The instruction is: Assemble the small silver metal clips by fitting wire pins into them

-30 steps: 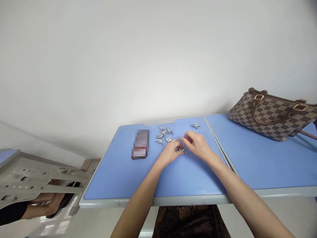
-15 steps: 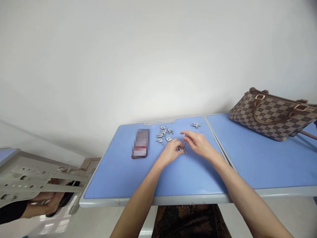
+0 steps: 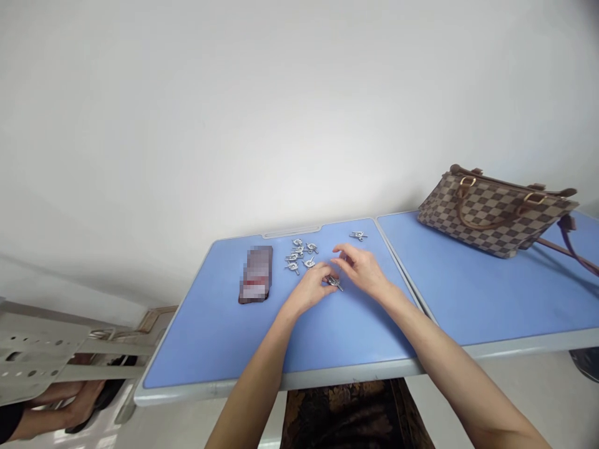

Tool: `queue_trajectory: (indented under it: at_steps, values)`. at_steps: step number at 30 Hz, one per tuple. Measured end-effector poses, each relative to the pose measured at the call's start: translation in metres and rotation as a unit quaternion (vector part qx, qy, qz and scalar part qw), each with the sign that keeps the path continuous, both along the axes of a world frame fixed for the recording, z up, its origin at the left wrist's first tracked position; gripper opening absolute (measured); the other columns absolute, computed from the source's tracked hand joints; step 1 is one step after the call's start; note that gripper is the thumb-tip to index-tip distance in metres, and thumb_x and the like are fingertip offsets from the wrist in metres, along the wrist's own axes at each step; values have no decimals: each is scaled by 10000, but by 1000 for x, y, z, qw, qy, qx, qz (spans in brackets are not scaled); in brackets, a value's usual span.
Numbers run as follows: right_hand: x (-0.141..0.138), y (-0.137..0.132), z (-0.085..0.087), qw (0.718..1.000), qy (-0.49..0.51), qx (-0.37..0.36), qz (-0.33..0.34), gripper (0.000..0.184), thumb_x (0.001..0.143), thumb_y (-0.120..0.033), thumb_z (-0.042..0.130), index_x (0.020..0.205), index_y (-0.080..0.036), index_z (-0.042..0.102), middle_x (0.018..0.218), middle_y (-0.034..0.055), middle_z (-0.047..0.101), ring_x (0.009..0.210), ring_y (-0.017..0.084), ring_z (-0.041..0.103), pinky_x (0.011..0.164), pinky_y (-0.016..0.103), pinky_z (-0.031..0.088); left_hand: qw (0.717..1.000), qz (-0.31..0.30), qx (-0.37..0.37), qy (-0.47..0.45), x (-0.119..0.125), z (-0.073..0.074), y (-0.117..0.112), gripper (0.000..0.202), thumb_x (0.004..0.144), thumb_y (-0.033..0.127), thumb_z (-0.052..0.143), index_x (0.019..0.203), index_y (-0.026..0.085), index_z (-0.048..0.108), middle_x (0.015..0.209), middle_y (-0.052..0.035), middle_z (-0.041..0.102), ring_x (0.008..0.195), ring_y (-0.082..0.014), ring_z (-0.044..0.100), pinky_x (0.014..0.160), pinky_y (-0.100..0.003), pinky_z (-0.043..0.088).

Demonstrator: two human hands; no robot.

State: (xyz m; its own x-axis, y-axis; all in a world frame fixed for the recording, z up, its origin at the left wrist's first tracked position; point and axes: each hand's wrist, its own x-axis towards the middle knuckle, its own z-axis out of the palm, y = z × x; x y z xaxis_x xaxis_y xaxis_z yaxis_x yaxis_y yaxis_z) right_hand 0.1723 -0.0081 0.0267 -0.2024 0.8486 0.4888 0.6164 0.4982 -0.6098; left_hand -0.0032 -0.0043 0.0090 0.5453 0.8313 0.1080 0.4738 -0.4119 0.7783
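My left hand (image 3: 312, 288) is closed on a small silver metal piece (image 3: 334, 282), rounded with thin prongs, pinched low over the blue desk (image 3: 210, 343). Its exact kind is too small to make out. To the right, my right hand (image 3: 362, 269) is raised a little, fingers bent and apart, with nothing visible in them. Several similar silver pieces (image 3: 298, 251) lie in a loose cluster beyond my left hand. Another silver piece (image 3: 359, 235) lies by itself near the back right of the desk.
A phone-like dark object (image 3: 256, 274), blurred out, lies left of the cluster. On the adjoining desk to the right stands a brown checkered handbag (image 3: 491, 212) with a trailing strap. A white wall (image 3: 299, 125) rises behind. Another person's foot (image 3: 84, 402) shows at lower left.
The view has shifted slightly, so the desk things appear further left and more of the handbag shows. My left hand keeps hold of the metal piece; my right hand stays beside it.
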Motion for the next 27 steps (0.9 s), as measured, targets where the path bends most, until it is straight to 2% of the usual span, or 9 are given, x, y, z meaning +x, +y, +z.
queue_trajectory:
  at_steps: [4, 7, 10, 12, 15, 17, 22, 27]
  values:
    - [2, -2, 2, 998, -43, -6, 39, 287, 911, -279, 497, 1176, -212, 583, 873, 45, 680, 682, 153, 602, 664, 271, 448, 1000, 4, 4, 0, 0, 2, 1, 184, 724, 98, 641, 883, 184, 677, 983, -32, 616, 865, -172, 589, 832, -327, 494]
    - [7, -3, 7, 995, -56, -9, 76, 371, 938, -222, 404, 1292, -193, 511, 972, 74, 682, 799, 173, 630, 744, 301, 466, 1000, 7, 0, 0, 1, 2, 2, 159, 717, 93, 655, 854, 172, 674, 927, -27, 615, 821, -162, 591, 804, -317, 493]
    - [11, -3, 10, 994, -45, -24, 101, 401, 937, -172, 361, 1316, -202, 490, 953, 60, 691, 807, 166, 634, 754, 302, 470, 1000, 9, 0, 3, 1, 2, 3, 133, 720, 106, 659, 833, 176, 667, 928, -26, 614, 794, -154, 585, 789, -316, 494]
    - [12, -1, 10, 995, -31, -31, 85, 351, 931, -190, 399, 1251, -204, 543, 900, 50, 701, 753, 160, 633, 719, 290, 467, 1000, 13, 3, 2, 1, 1, 3, 118, 728, 122, 657, 828, 183, 665, 930, -26, 616, 791, -155, 583, 785, -319, 494]
    - [10, 2, 6, 999, -17, -22, 39, 202, 914, -270, 492, 1035, -204, 639, 792, 34, 699, 649, 145, 603, 641, 262, 438, 1000, 19, 7, 2, 1, 0, 3, 98, 730, 141, 667, 819, 181, 663, 920, -28, 616, 778, -156, 583, 771, -318, 492]
    - [9, 3, 4, 1000, -19, -6, 20, 159, 897, -318, 537, 898, -205, 649, 706, 13, 674, 579, 129, 558, 583, 245, 397, 1000, 25, 9, 3, 1, -1, 3, 105, 730, 141, 672, 827, 179, 663, 920, -27, 616, 773, -154, 582, 765, -312, 490]
    - [6, 5, -1, 1000, -18, 4, 2, 201, 872, -365, 572, 772, -195, 613, 584, -21, 595, 506, 105, 466, 536, 227, 336, 999, 34, 11, 8, 2, -2, 3, 131, 718, 116, 679, 838, 168, 666, 938, -26, 624, 773, -146, 576, 760, -291, 485]
    - [1, 5, -5, 999, 2, 5, -35, 281, 850, -395, 582, 657, -192, 566, 548, -23, 568, 487, 99, 434, 523, 225, 312, 999, 32, 8, 7, 4, -2, 3, 135, 724, 102, 669, 843, 167, 661, 956, -29, 625, 788, -143, 578, 757, -281, 489]
